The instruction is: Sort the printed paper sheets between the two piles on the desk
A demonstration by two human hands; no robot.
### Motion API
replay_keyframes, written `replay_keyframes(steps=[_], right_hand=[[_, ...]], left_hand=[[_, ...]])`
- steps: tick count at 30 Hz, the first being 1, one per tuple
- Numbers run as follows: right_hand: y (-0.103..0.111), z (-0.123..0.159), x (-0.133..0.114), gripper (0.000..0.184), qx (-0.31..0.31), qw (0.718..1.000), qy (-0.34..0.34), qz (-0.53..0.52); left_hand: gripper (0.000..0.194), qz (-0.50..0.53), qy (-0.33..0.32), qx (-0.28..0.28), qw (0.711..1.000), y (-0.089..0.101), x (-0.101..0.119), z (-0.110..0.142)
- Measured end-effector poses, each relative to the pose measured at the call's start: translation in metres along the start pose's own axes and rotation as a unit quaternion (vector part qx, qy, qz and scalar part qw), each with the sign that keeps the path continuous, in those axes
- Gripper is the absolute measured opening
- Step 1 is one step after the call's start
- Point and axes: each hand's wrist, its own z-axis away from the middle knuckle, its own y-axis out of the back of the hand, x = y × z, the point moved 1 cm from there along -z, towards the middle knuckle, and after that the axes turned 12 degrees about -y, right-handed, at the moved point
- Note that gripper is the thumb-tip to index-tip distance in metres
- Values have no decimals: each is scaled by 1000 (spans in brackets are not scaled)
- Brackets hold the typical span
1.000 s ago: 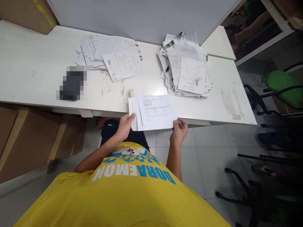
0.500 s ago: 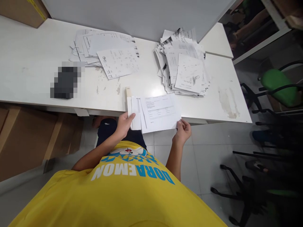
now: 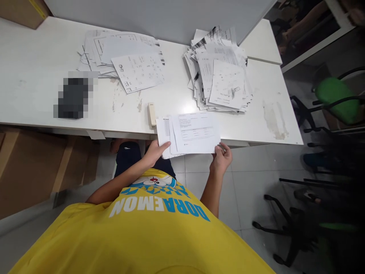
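Observation:
Several printed sheets of paper (image 3: 196, 133) are held up at the desk's front edge, overlapping with their left edges slightly fanned. My left hand (image 3: 155, 152) is closed on their lower left side, thumb on top. At the lower right corner, my right hand (image 3: 221, 156) pinches the sheets between thumb and fingers. Just behind their left end, a cream oblong object (image 3: 151, 115) lies on the desk; its kind I cannot make out. Farther back lie a loose pile of papers (image 3: 139, 72) on the left and a taller, untidy stack (image 3: 228, 83) on the right.
A dark pixelated object (image 3: 73, 97) lies left on the white desk (image 3: 34, 83). Cardboard boxes (image 3: 31, 167) stand below the desk at left, and another box (image 3: 23, 11) sits at the back left. A grey partition (image 3: 142, 19) rises behind. Green-and-black chairs (image 3: 338, 97) stand at right.
The sheets have been drawn closer together, and my left hand has shifted right with the left-hand sheets. More of the cream object now shows. The view has shifted slightly.

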Motion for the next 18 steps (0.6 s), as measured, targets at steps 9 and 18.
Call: replay_keyframes(steps=[9,18], right_hand=[[2,2,-6,54,0,1000,-13,14],[2,0,-8,48,5,1000,5,7]], left_hand=[[48,-15,19,11,1000,1,-5,-4],[30,-39,4,32,999,-7,-6,-7]])
